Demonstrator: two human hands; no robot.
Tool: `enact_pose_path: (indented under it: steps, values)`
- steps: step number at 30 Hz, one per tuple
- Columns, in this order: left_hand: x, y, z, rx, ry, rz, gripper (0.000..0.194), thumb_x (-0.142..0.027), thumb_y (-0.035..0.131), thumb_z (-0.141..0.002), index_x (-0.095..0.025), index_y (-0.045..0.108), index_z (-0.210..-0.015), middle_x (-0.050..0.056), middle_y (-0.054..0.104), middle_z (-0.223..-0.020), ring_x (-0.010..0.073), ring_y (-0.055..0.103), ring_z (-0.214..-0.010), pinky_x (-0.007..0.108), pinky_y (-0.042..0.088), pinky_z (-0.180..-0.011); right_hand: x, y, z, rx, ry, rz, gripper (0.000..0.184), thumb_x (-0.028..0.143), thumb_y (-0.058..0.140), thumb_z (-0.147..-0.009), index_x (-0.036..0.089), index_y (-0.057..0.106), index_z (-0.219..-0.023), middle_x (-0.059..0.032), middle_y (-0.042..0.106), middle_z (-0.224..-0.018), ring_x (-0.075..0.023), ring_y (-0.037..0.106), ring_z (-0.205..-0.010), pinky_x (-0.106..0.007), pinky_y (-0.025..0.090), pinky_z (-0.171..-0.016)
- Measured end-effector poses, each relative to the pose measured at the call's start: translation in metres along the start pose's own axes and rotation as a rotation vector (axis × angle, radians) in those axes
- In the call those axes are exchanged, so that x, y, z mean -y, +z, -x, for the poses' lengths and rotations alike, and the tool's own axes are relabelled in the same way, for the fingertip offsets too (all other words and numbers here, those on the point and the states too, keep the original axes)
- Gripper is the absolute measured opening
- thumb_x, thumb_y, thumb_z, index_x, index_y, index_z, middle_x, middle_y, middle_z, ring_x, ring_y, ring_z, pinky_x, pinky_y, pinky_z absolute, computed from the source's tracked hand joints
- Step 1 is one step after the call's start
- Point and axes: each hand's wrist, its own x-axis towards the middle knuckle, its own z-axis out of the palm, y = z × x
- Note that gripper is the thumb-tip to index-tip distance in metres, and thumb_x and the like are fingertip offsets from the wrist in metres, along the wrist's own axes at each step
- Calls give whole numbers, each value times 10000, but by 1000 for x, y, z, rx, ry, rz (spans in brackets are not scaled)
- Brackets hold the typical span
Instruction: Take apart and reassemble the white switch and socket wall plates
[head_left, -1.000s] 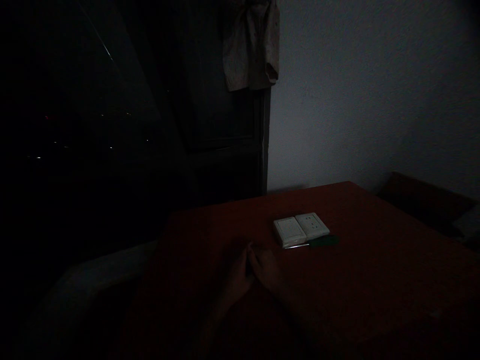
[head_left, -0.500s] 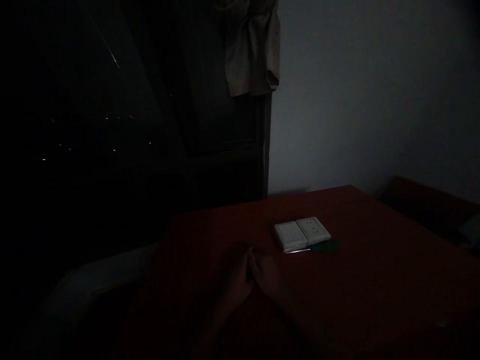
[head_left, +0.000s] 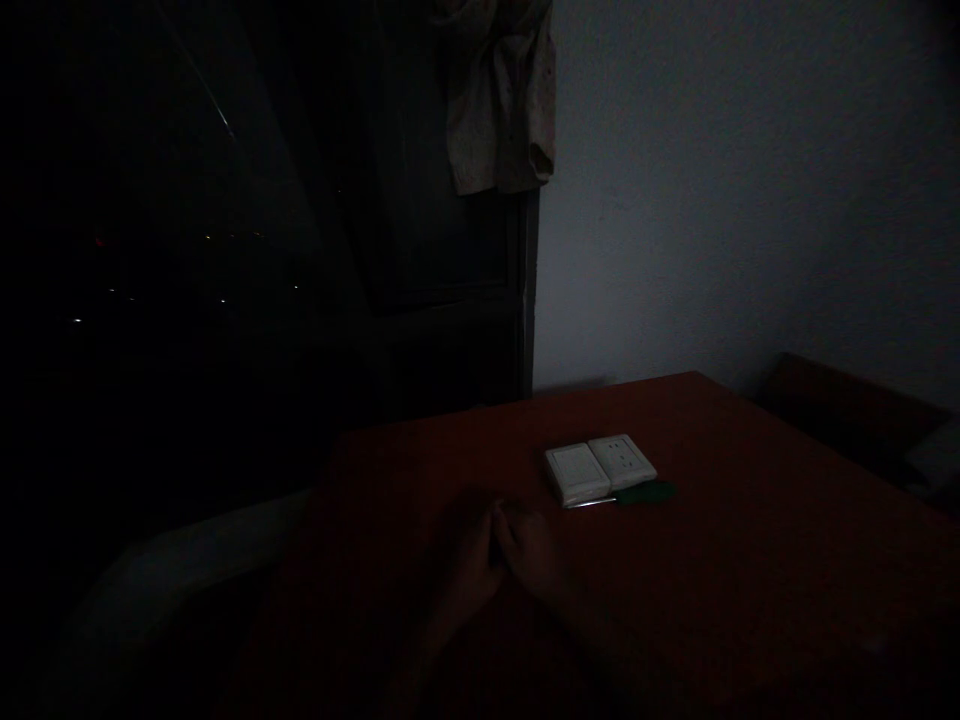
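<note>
Centrally, the left hand (head_left: 474, 562) and right hand (head_left: 532, 552) are meeting near the fingertips, partly curled above the worktop (head_left: 750, 520); whether they are holding anything cannot be told in this dimness. Beyond the right hand, a white plate (head_left: 578, 470) and a socket (head_left: 627, 458) are lying side by side, a screwdriver (head_left: 646, 492) lying along their near edge.

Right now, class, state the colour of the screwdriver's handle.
The screwdriver's handle is green, best seen in the head view.
</note>
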Motion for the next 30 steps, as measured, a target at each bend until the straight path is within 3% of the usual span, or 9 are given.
enact_pose_path:
  steps: [11, 25, 30]
  values:
    - [1, 2, 0, -9, 0, -50, 499, -109, 524, -774, -178, 501, -1268, 139, 566, -1280, 286, 524, -1195, 480, 412, -1031, 2, -6, -1, 29, -41, 26, 474, 347, 257, -991, 171, 670, -837, -72, 715, -799, -150, 649, -690, -224, 398, -607]
    - [-6, -6, 1, 36, -4, -111, 530, -110, 530, -761, -182, 491, -1284, 134, 566, -1274, 291, 526, -1187, 460, 424, -1014, 5, -11, 1, 50, -50, 56, 508, 372, 241, -995, 173, 662, -794, -67, 705, -756, -143, 635, -643, -224, 383, -580]
    - [-9, -10, 1, 54, -17, -124, 514, -124, 534, -763, -156, 500, -1275, 168, 544, -1307, 327, 502, -1215, 502, 383, -1043, 4, -9, 1, 44, -45, 67, 487, 351, 252, -993, 175, 668, -812, -71, 710, -767, -146, 641, -653, -226, 387, -586]
